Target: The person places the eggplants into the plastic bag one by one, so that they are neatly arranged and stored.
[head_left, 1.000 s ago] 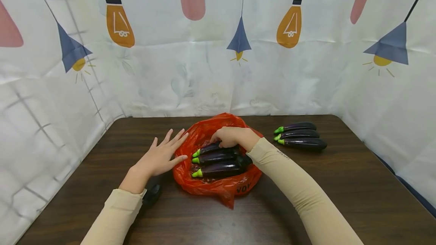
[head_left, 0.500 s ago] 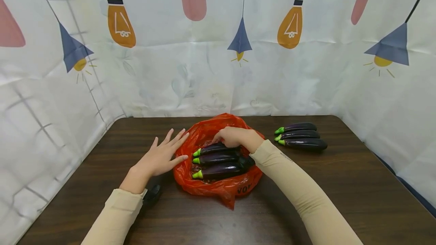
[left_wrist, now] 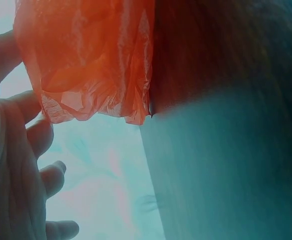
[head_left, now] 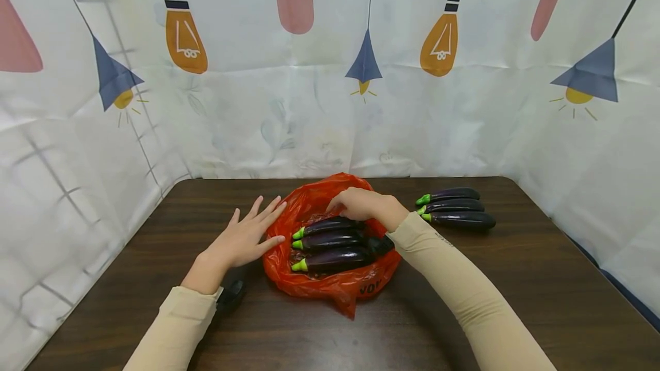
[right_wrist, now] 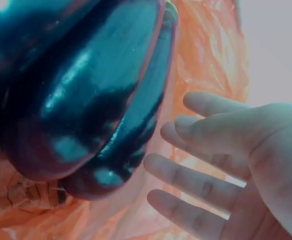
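A red plastic bag [head_left: 314,286] stands open at mid-table with three dark eggplants [head_left: 335,259] lying side by side in it, green stem ends to the left. My left hand [head_left: 239,239] is spread flat at the bag's left rim, its fingertips touching or close to the plastic. In the left wrist view the bag [left_wrist: 90,55] hangs in front of the extended fingers. My right hand [head_left: 368,206] is over the far right part of the bag. The right wrist view shows its fingers [right_wrist: 186,175] apart from the eggplants [right_wrist: 85,90], holding nothing.
Three more eggplants [head_left: 459,206] lie in a row on the brown table [head_left: 515,291], to the right of the bag. A dark strapped device [head_left: 230,295] sits at my left wrist. A white printed curtain [head_left: 309,119] surrounds the table's back and sides.
My right hand has come off the farthest eggplant and lifted slightly up and to the right. The left hand, the bag and the table eggplants stay where they were.
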`<state>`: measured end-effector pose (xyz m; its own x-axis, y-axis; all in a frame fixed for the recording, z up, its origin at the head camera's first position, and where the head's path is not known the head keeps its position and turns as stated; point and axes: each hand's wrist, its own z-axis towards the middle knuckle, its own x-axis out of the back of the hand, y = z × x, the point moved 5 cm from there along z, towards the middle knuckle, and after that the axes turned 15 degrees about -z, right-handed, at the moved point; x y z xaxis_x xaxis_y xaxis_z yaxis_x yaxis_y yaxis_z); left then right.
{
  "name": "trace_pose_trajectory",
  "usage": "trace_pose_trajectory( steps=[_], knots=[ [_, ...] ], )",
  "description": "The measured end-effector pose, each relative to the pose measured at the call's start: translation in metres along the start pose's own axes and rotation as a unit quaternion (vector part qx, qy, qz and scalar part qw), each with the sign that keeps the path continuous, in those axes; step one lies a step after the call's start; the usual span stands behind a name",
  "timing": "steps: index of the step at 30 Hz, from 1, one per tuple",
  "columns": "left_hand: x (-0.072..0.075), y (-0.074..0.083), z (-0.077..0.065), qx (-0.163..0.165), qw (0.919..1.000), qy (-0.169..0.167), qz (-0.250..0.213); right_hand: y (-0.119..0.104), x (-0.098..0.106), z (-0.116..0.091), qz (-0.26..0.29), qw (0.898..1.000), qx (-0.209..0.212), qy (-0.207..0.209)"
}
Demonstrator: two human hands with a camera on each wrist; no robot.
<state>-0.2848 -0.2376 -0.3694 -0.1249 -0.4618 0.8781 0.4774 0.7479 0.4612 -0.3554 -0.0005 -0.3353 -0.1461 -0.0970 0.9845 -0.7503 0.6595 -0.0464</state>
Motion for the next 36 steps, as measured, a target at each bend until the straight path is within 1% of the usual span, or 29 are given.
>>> trace_pose_trajectory(
  steps=[5, 10, 16, 24, 30, 36],
  knots=[
    [-0.001, -0.001, 0.000, -0.001, 1.0000, 0.001, -0.002, -0.002, 0.005, -0.006, -0.019, 1.000, 0.004, 0.015],
    [-0.001, 0.000, 0.000, 0.000, 1.0000, 0.000, 0.000, -0.002, 0.012, -0.014, -0.007, 0.999, 0.002, 0.047],
    [0.000, 0.001, 0.001, 0.001, 1.0000, -0.001, 0.001, 0.000, 0.023, -0.028, -0.010, 0.996, -0.001, 0.088],
    [-0.001, 0.001, -0.002, 0.005, 1.0000, -0.003, 0.001, 0.001, 0.030, -0.048, -0.025, 0.993, 0.000, 0.114],
    [-0.001, 0.001, 0.000, -0.002, 1.0000, 0.001, 0.000, 0.008, 0.036, -0.066, -0.020, 0.987, -0.007, 0.158],
    [-0.001, -0.002, 0.000, 0.003, 1.0000, 0.001, 0.005, 0.020, 0.037, -0.083, 0.001, 0.984, -0.022, 0.175]
  ],
)
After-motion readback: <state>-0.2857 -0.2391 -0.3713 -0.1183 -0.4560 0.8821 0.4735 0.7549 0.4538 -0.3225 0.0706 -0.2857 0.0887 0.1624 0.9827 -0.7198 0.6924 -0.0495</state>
